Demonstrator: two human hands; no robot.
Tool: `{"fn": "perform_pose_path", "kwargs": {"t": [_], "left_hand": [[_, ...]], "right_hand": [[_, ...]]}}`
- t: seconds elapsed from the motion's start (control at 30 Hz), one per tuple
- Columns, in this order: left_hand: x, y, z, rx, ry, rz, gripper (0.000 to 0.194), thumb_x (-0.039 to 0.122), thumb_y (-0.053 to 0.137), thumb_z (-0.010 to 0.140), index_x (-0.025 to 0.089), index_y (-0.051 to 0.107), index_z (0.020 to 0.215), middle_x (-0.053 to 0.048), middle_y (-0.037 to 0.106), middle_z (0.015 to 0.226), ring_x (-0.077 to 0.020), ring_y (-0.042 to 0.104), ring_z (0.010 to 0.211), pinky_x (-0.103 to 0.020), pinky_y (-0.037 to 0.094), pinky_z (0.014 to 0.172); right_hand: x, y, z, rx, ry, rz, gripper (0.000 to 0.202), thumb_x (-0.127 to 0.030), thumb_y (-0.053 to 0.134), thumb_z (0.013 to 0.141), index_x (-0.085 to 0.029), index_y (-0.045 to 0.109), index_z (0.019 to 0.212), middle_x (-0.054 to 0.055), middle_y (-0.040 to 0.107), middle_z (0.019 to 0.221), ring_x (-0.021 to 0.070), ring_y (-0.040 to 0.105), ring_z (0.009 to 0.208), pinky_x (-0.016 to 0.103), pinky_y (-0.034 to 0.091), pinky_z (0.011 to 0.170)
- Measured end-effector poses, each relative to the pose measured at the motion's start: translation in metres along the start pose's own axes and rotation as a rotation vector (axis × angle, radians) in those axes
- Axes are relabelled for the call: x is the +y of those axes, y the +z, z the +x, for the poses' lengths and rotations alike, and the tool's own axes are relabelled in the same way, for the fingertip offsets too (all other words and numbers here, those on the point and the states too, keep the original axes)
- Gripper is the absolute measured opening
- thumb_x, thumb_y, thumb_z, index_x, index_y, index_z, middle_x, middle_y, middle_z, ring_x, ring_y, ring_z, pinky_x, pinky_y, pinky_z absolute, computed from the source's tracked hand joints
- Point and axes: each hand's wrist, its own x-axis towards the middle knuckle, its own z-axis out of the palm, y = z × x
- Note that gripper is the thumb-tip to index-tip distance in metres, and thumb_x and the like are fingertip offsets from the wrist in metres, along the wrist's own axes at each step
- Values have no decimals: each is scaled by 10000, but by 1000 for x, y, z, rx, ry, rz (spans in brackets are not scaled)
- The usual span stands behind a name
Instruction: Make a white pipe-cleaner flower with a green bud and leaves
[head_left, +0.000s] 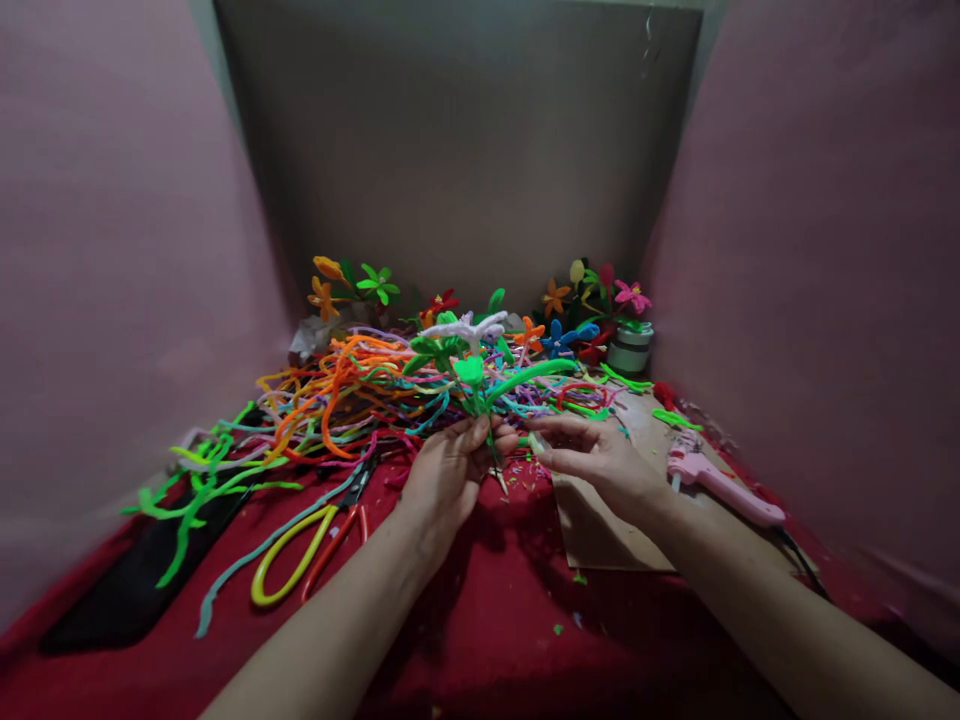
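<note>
My left hand (pixel 457 465) is closed around the stems of a pipe-cleaner flower bunch (pixel 469 370), held upright at the middle. A white bloom with spread petals tops it, with bright green and dark green parts below and a long green leaf (pixel 534 374) bending right. Stem ends poke out beneath the fingers. Just to the right, my right hand (pixel 600 460) has thumb and forefinger brought together at a small pale green bit, too small to name. Behind both hands lies a heap of loose pipe cleaners (pixel 337 385) in many colours.
Scissors (pixel 296 555) with yellow and red handles lie at left, beside a black flat object (pixel 135 580) under green pipe cleaners. At right, a pink glue gun (pixel 727 485) rests on cardboard (pixel 622 535). Finished flowers and a small jar (pixel 630 348) stand behind. Pink panels flank the red cloth.
</note>
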Motion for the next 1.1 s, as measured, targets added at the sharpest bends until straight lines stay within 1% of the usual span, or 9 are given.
{"fn": "perform_pose_path", "kwargs": {"t": [0.13,0.23,0.4,0.57,0.67,0.73,0.87,1.0,1.1], "left_hand": [[3,1,0,-64,47,67,49,126,633,725,90,648,694,-45,659,616,-134,644,548,-227,533,557],[4,0,1,-87,32,104,51,131,640,714,86,646,692,-54,657,604,-144,646,552,-244,539,572],[1,-4,4,-111,25,133,59,144,642,715,87,653,729,-66,674,628,-142,652,567,-231,525,591],[-3,-6,4,-161,13,146,114,182,691,683,88,656,736,-74,684,651,-158,660,586,-243,524,592],[-4,-4,4,-130,9,149,102,175,688,684,85,653,718,-71,677,624,-156,655,574,-240,522,574],[-3,-4,4,-118,2,147,106,177,689,683,85,653,721,-70,674,614,-154,650,561,-236,515,556],[-4,-5,6,-128,0,150,114,180,700,671,87,651,714,-62,671,625,-153,651,573,-240,516,569],[-6,-4,5,-125,6,153,129,189,707,663,84,654,717,-69,679,649,-161,659,591,-254,523,612],[-5,-3,5,-102,26,157,132,186,694,677,79,655,744,-87,695,709,-160,663,599,-237,516,585]], "right_hand": [[0,-5,0,-46,27,-108,283,-315,660,681,-162,684,917,46,642,834,149,541,727,291,424,662],[-1,-8,1,-109,55,-149,239,-281,617,694,-151,680,884,42,631,777,146,533,688,282,423,631],[-5,-8,3,-77,-17,-303,203,-168,543,659,-160,668,819,25,623,757,152,529,702,260,400,609],[0,-4,8,-113,-55,-330,202,-119,469,659,-174,661,685,8,620,694,156,528,700,271,389,660],[5,1,10,-48,-72,-348,153,-167,496,695,-154,628,619,2,566,613,140,488,629,258,362,603],[7,5,9,-41,-97,-335,171,-243,526,739,-151,631,641,-13,538,590,122,456,587,245,342,567],[7,8,5,-76,-112,-298,207,-310,545,778,-163,687,745,-11,603,645,122,492,611,240,376,596],[8,-1,5,-64,-119,-291,192,-309,578,764,-185,721,793,22,683,759,163,574,706,272,422,673],[8,-11,6,55,-156,-335,164,-306,615,737,-187,725,713,31,669,697,171,568,687,293,422,672]]}}
